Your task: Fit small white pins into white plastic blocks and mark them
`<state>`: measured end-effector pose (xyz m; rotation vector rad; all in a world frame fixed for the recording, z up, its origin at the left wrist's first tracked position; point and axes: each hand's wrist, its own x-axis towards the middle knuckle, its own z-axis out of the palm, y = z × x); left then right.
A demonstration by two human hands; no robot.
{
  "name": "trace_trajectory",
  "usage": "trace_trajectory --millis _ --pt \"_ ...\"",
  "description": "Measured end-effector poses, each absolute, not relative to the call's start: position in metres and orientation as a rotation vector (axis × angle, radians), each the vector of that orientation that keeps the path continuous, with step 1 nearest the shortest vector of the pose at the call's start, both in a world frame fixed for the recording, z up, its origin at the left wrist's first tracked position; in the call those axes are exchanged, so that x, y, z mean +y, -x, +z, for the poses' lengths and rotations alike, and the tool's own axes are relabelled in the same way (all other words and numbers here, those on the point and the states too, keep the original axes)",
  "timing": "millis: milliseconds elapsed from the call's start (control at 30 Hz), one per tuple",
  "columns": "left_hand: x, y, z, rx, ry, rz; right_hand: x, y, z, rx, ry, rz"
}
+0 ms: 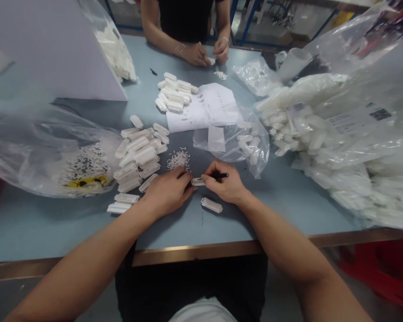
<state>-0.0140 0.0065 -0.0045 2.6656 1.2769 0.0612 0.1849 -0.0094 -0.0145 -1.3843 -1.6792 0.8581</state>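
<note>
I see two hands here. The left hand (168,192) and the right hand (225,182) are close together, with one white connector block (198,181) pinched between their fingers, and the right hand also grips one black pen (221,175). One more block (211,205) lies just below, with open table before the metal edge (195,252). Left of the hands is a heap of blocks (137,158), too many to count exactly, beside one small pile of white pins (178,160).

Connector housing (198,181) white — rows of grey holes; workbench top (47,228) pale blue (pen (222,175) black).
</note>
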Motion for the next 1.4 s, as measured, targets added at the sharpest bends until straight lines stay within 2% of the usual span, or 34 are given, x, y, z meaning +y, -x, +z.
trace_trajectory --millis 800,1100,1400 --pt "0.0066 0.0149 -0.0057 1.224 -2.664 0.147 -0.0079 -0.1801 -0.0167 -1.826 1.373 0.821" --pt "0.0074 0.0156 -0.0060 1.224 -2.667 0.125 -0.0059 -0.1851 -0.0150 -1.577 1.402 0.934" --pt "0.0079 0.0149 -0.0045 1.218 -2.669 0.100 -0.0081 -0.1841 -0.0158 -1.651 1.344 0.944"
